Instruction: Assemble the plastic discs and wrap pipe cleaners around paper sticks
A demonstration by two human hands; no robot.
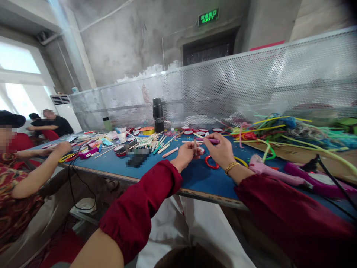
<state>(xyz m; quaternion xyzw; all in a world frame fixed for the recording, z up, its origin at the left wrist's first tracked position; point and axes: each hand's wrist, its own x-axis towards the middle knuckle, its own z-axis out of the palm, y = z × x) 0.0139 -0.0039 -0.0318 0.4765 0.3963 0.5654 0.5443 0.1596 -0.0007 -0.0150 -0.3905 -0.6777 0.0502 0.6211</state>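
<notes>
My left hand (186, 153) is curled around a short pale stick (195, 146), pinching it upright between thumb and fingers. My right hand (220, 149) pinches a purple stick (212, 141) by one end, holding it level just beside the pale one; the two hands nearly meet above the blue desk (200, 175). Directly under them lies a red ring (211, 162), with a yellow ring (241, 161) partly hidden behind my right wrist. To my right, close by my forearm, rest two glue guns (281, 175), pink and purple, their black cords trailing off the edge. Beyond them sprawls a tangle of coloured strips (290, 130). Ahead, loose sticks (161, 145) lie scattered around a black flask (158, 115). At my left another person's arm (41, 167) reaches onto the desk.
</notes>
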